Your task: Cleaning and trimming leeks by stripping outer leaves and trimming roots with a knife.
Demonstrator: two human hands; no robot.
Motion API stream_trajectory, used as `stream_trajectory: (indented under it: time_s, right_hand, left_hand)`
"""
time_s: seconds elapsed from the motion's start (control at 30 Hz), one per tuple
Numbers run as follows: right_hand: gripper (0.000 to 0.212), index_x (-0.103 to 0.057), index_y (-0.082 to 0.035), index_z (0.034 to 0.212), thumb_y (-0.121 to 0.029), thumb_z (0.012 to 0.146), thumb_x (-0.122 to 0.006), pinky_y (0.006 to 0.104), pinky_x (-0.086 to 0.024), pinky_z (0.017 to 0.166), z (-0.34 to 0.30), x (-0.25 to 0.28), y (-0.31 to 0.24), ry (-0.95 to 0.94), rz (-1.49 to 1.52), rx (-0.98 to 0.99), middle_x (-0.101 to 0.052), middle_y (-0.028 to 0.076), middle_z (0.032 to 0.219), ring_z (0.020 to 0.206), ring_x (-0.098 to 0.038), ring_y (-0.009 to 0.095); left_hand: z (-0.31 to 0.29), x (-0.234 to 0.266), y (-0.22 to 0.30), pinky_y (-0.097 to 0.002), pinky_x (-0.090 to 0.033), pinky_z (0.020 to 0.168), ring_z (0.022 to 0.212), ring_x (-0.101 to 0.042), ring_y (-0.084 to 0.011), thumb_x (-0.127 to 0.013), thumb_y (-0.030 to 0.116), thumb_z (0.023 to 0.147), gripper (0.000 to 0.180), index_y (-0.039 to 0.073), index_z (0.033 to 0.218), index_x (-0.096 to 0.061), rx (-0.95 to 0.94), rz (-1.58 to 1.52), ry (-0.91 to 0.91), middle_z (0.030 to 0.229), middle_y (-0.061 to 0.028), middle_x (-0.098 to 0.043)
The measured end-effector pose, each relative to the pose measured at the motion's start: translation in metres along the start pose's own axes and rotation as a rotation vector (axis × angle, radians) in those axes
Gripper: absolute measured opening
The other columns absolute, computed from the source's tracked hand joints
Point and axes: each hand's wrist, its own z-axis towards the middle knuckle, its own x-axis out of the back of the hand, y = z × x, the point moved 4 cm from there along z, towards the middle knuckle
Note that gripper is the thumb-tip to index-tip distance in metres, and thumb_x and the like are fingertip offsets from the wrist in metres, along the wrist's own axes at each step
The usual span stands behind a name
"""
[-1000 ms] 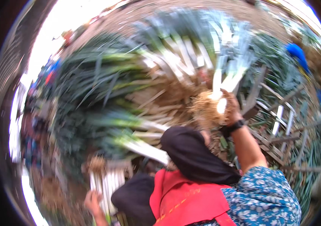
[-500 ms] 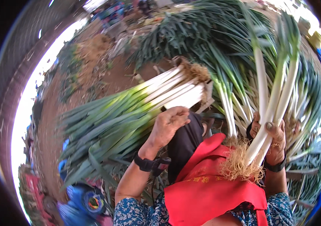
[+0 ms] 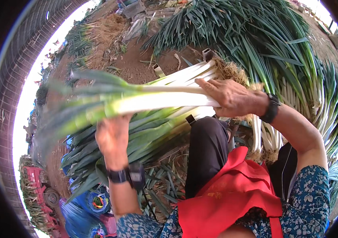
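Note:
My right hand (image 3: 236,97) is closed round the white shafts of a few large green onions (image 3: 165,100), close to their root end. They are held level, with their leaves pointing left and blurred by motion. My left hand (image 3: 113,135) is against the underside of these stalks where white turns to green; its fingers are blurred and partly hidden behind them. Just below and beyond lies a stacked bundle of green onions (image 3: 149,131), its bushy roots (image 3: 230,71) at the right end. Dark metal bracket ends (image 3: 190,119) show at the bundle's edges.
A large heap of green onions (image 3: 252,35) spreads across the far side and right. More rooted stalks (image 3: 270,139) stand by my knee (image 3: 204,139). A red apron (image 3: 228,190) covers my lap. Blue plastic rolls (image 3: 85,210) and a red vehicle (image 3: 40,190) are at lower left.
My right hand has swung the green onions from upright at the right to level over the bundle, leaves leftward. My left hand has moved left and down to the stalks' green part.

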Motion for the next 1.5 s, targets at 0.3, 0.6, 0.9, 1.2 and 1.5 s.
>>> stream_trajectory:
  time_s: [0.3,0.6,0.9,1.2,1.5]
  right_hand:
    - [0.059,-0.043,0.0,0.135,-0.001,0.077,-0.054,0.0437,-0.043,0.093,0.016,-0.111,0.137,-0.185,-0.178,-0.344,-0.057,0.016,0.12,0.108,-0.055,0.033]
    - [0.063,-0.04,-0.001,0.138,0.001,0.076,-0.052,0.0422,-0.039,0.098,0.011,-0.132,0.143,-0.139,-0.282,-0.354,-0.053,0.016,0.126,0.118,-0.051,0.031]
    - [0.095,-0.039,-0.005,0.14,-0.048,0.067,-0.08,0.0449,-0.031,0.106,0.001,-0.107,0.131,-0.063,-0.098,-0.425,-0.051,0.016,0.126,0.12,-0.046,0.033]
    - [0.089,-0.039,0.0,0.138,-0.046,0.071,-0.074,0.0447,-0.037,0.096,-0.001,-0.114,0.12,0.177,-0.033,-0.33,-0.053,0.016,0.12,0.109,-0.051,0.033]
    - [0.073,-0.045,-0.005,0.138,-0.043,0.081,-0.07,0.0443,-0.034,0.107,0.054,-0.103,0.155,-0.221,-0.066,-0.381,-0.051,0.016,0.124,0.123,-0.044,0.032]
  left_hand:
    - [-0.046,-0.038,-0.044,-0.0432,-0.045,0.099,0.122,-0.053,-0.0343,-0.062,0.018,0.089,0.042,0.0,0.126,-0.056,0.738,0.964,-0.094,0.13,-0.0185,-0.057]
    - [0.048,0.029,-0.085,-0.0491,-0.045,0.089,0.105,-0.057,-0.039,-0.068,0.043,0.084,0.052,0.002,0.111,-0.052,0.499,2.2,-0.607,0.105,-0.0191,-0.062]
    - [0.113,0.036,-0.093,-0.045,-0.035,0.109,0.127,-0.047,-0.0361,-0.059,0.041,0.091,0.062,0.0,0.135,-0.046,0.353,2.026,-0.593,0.128,-0.0261,-0.055]
    - [0.143,0.046,-0.129,-0.0463,-0.042,0.088,0.097,-0.06,-0.0308,-0.065,0.033,0.086,0.033,0.005,0.101,-0.057,0.326,2.387,-0.855,0.096,-0.0136,-0.064]
    - [0.095,0.058,-0.133,-0.0446,-0.035,0.097,0.108,-0.051,-0.0335,-0.047,0.055,0.093,0.07,0.001,0.137,-0.046,0.096,2.164,-0.85,0.115,-0.02,-0.057]
